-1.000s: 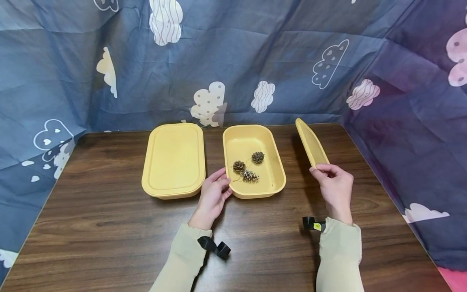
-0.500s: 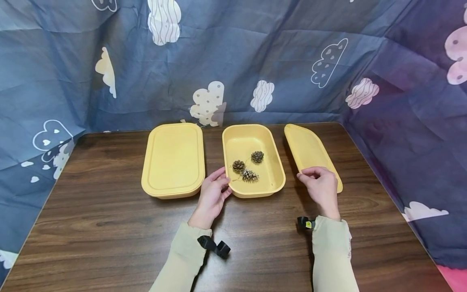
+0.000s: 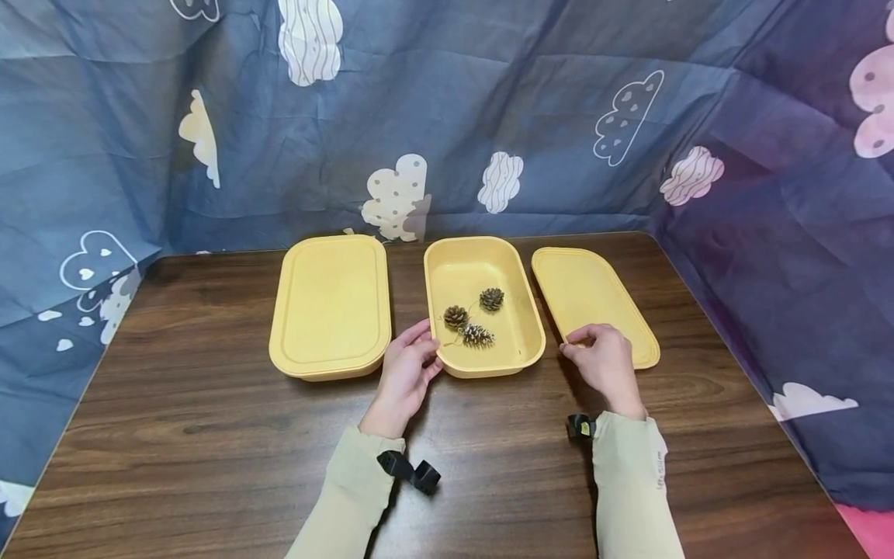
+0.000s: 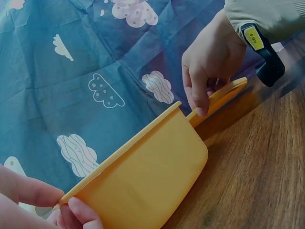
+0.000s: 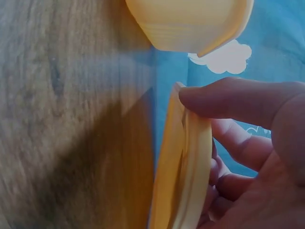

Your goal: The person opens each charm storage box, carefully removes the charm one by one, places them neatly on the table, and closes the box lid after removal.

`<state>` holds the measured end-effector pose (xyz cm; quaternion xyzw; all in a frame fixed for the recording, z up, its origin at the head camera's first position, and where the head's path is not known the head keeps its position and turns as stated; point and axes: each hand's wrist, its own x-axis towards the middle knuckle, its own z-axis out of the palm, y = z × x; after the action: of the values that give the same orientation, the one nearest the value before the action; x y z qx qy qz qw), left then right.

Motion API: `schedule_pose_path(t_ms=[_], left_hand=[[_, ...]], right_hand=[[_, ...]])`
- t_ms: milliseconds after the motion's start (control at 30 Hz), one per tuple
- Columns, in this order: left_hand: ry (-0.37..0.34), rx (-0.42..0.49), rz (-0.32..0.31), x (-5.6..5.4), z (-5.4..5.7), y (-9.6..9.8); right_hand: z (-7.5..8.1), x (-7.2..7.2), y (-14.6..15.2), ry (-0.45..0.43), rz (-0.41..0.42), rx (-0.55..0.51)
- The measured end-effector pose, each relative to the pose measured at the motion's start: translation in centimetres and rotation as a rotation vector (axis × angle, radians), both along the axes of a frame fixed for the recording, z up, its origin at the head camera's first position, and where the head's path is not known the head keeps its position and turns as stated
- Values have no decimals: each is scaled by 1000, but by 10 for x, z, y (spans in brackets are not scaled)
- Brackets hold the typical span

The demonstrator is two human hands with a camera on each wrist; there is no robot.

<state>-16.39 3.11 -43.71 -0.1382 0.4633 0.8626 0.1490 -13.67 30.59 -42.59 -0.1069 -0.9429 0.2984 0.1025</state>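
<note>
In the head view an open yellow plastic box [image 3: 513, 349] stands mid-table with three pine cones [image 3: 478, 335] in its left near part. My left hand [image 3: 405, 373] pinches the box's rim at the near left corner; the left wrist view shows thumb and finger on that rim [image 4: 124, 148]. To the right of the box, my right hand [image 3: 604, 365] pinches a yellow lid [image 3: 594, 287] near its near left corner. In the right wrist view the thumb presses the edge of the lid [image 5: 195, 162], which is tilted, with a shadow on the wood beside it.
A second yellow box with its lid on [image 3: 331, 303] stands left of the open one. The wooden table [image 3: 209, 435] ends at a blue cloud-patterned cloth [image 3: 447, 109] at the back and sides.
My right hand has moved left and turned the lid from nearly upright to almost flat beside the open box. The left hand has kept its hold on the box.
</note>
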Motion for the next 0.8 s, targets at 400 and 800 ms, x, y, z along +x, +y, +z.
schedule_pose_path(t_ms=[400, 800], left_hand=[[4, 2, 7, 1, -1, 0], [20, -3, -5, 0, 0, 0]], right_hand=[[-3, -2, 0, -119, 50, 5], [-10, -5, 0, -155, 62, 26]])
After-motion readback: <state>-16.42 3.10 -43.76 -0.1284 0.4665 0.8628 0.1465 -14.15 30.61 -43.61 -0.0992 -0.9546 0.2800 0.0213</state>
